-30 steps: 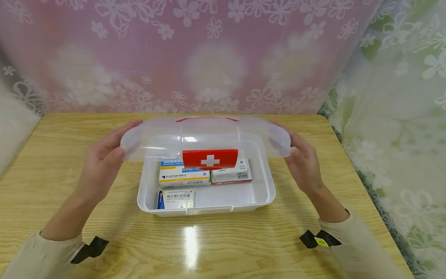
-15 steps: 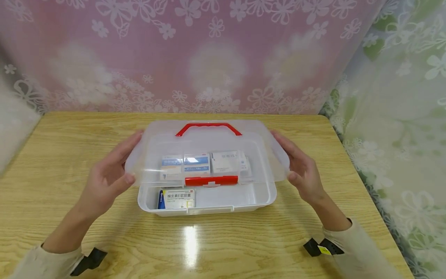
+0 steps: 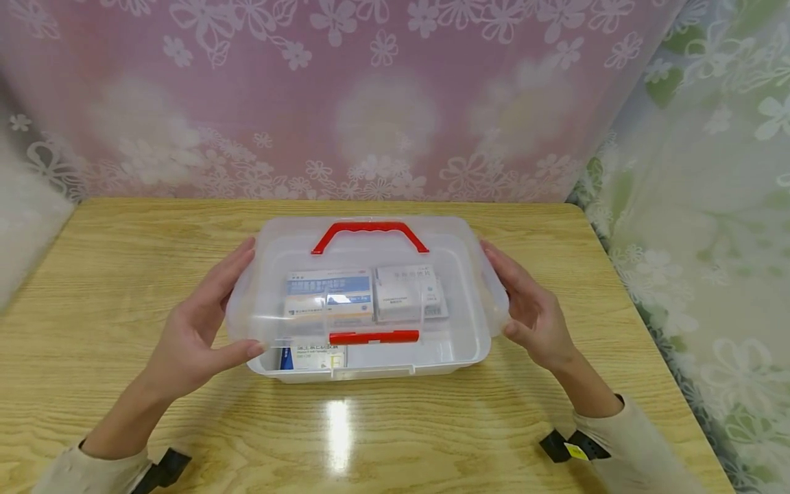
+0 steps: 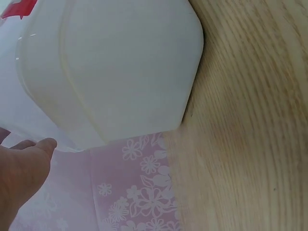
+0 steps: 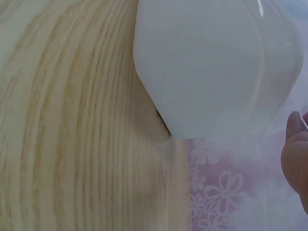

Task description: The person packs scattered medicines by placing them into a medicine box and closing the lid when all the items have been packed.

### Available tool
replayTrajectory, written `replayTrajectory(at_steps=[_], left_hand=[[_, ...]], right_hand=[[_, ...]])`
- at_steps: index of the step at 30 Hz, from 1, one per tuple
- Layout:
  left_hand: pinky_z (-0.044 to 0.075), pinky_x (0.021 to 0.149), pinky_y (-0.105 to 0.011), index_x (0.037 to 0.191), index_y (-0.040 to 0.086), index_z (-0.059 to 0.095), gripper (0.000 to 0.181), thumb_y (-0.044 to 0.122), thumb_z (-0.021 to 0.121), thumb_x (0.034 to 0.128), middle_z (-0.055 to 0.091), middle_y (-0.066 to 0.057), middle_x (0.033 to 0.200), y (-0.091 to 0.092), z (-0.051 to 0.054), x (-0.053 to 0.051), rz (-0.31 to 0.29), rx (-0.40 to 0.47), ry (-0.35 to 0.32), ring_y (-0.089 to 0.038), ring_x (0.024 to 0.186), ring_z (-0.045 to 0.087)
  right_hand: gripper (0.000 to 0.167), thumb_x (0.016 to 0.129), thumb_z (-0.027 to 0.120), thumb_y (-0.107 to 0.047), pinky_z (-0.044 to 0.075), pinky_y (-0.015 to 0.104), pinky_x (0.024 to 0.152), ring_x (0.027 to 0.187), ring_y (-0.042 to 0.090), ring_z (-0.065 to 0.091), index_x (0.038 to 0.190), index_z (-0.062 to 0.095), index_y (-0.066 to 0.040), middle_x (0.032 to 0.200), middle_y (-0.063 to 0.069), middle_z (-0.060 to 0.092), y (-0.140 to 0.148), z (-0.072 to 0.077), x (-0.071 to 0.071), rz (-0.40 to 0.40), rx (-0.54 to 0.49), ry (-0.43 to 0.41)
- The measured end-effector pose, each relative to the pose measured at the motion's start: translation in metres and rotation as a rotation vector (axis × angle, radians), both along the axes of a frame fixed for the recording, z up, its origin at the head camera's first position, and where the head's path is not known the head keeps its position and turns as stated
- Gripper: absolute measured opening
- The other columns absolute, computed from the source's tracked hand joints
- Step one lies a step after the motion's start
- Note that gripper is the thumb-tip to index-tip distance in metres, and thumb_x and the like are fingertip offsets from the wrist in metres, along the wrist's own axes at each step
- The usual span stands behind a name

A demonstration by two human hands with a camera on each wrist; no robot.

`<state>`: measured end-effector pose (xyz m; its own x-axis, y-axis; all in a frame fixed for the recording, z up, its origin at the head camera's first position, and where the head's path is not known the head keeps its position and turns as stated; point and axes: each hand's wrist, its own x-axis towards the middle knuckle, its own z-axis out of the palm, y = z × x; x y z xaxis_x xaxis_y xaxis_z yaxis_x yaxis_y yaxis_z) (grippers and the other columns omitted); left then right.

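A clear plastic lid [image 3: 278, 240] with a red handle [image 3: 370, 226] and red latch [image 3: 373, 337] hovers over a white plastic box [image 3: 475, 353], its front edge short of the box's front rim. At the lid's left end my left hand [image 3: 191, 336] holds it, thumb at the front corner and fingers behind. My right hand [image 3: 540, 322] grips the opposite end the same way. Through the lid show a blue-and-white medicine carton [image 3: 308, 295] and a white carton [image 3: 401, 295]. Another carton [image 3: 315, 358] lies at the box's front left, partly covered by the lid.
The box stands on a wood-grain table [image 3: 395, 439]. Behind the table hangs a pink floral curtain [image 3: 382, 123], and a green-and-white floral one [image 3: 697, 206] is at the right. The box's end wall [image 4: 130, 72] rises from the table in the left wrist view.
The lid has tipped from nearly upright to flatter and come down over the box, its front edge lowering toward me. Both hands have moved down with it.
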<state>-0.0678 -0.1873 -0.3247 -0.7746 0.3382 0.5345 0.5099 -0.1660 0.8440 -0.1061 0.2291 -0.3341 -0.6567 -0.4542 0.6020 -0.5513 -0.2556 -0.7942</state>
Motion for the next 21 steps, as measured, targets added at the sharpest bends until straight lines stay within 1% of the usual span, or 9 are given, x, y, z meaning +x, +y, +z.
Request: replayTrajectory(at_steps=[7,15,19,21], left_hand=[[0.032,0.106,-0.023,0.144,-0.012,0.028,0.092,-0.024,0.073,0.0639,0.016,-0.023,0.154,-0.0007,-0.003,-0.0012,0.009,-0.011,0.0,-0.03,0.141,0.019],[0.033,0.106,-0.024,0.144,-0.012,0.028,0.093,-0.026,0.072,0.0629,0.014,-0.023,0.154,0.0,-0.0056,-0.003,0.013,-0.006,-0.01,-0.031,0.14,0.019],[0.033,0.106,-0.024,0.144,-0.012,0.029,0.091,-0.024,0.072,0.0648,0.015,-0.023,0.154,0.0014,-0.0064,-0.0032,0.029,-0.016,-0.006,-0.032,0.139,0.02],[0.034,0.105,-0.025,0.143,-0.012,0.029,0.09,-0.021,0.074,0.0662,0.016,-0.023,0.154,0.0017,-0.0069,-0.0036,0.041,-0.024,0.009,-0.033,0.138,0.022]], right_hand=[[0.083,0.089,0.069,-0.03,0.028,0.035,0.112,0.14,0.037,0.018,0.142,0.025,0.017,0.152,0.028,0.019,0.0002,-0.0035,-0.0001,0.0,0.012,0.002],[0.082,0.089,0.069,-0.027,0.031,0.035,0.11,0.14,0.037,0.018,0.141,0.024,0.017,0.152,0.028,0.018,0.0013,-0.0072,-0.0019,0.001,0.02,0.007],[0.082,0.09,0.069,-0.026,0.03,0.035,0.11,0.14,0.036,0.018,0.141,0.023,0.017,0.152,0.027,0.018,0.0009,-0.0088,-0.0028,0.008,0.0,0.005],[0.082,0.09,0.069,-0.026,0.029,0.035,0.111,0.14,0.036,0.017,0.142,0.023,0.017,0.152,0.027,0.018,0.0008,-0.0098,-0.003,0.007,-0.003,0.006]])
